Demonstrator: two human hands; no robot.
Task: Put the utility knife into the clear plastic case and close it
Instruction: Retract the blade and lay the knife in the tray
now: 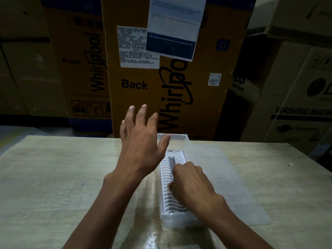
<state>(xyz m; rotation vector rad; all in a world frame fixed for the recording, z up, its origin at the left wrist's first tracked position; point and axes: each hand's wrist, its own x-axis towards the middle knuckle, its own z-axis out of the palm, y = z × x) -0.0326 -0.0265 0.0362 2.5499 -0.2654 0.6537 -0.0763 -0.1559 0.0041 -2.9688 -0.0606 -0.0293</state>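
Observation:
A clear plastic case (167, 215) lies lengthwise on the table, its ribbed white tray facing up. Its transparent lid (239, 178) is folded flat to the right. The grey utility knife (172, 161) lies along the tray's middle groove, with only its far end showing. My right hand (193, 184) rests on the knife's near part, fingers curled down around it. My left hand (142, 141) hovers above the table left of the case, fingers spread and holding nothing, thumb tip near the case's far end.
The pale wood-grain table (62, 177) spreads wide to the left and right of the case. Tall cardboard appliance boxes (179, 78) stand just behind the table's far edge.

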